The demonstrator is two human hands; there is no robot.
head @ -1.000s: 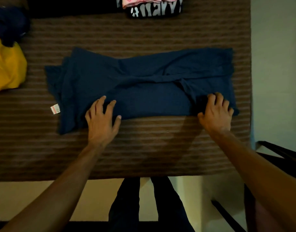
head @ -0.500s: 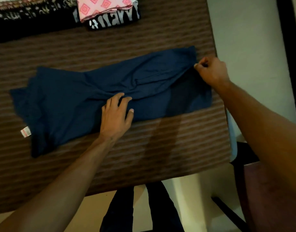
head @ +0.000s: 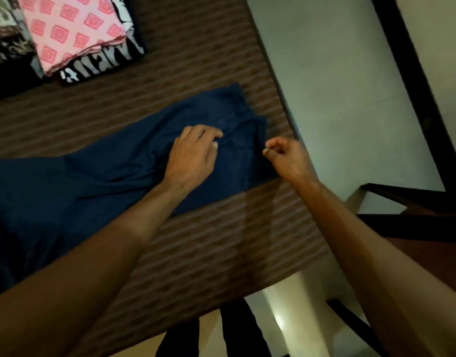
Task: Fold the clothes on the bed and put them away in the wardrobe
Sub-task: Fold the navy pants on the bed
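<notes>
Since half a second ago the left hand [head: 193,153] has slid along the blue garment [head: 98,181] toward its right-hand end, and the right hand [head: 286,157] has dropped from the far corner of the cloth to the nearer part of that same end. Left fingers [head: 208,134] lie bent on the fabric, their tips at a crease that runs from them toward the garment's end; whether they pinch the crease or only press on it cannot be told. Right fingers [head: 274,144] are curled in with the thumb against the forefinger, right at the cloth's edge, but the blur hides whether any fabric sits between them. Between the two sets of fingertips lies the doubled end of the garment, flat on the striped brown bedcover [head: 216,248]. Well beyond the left fingers, at the far side of the bed, a pink patterned cloth [head: 69,29] lies on top of a black printed garment [head: 103,63].
</notes>
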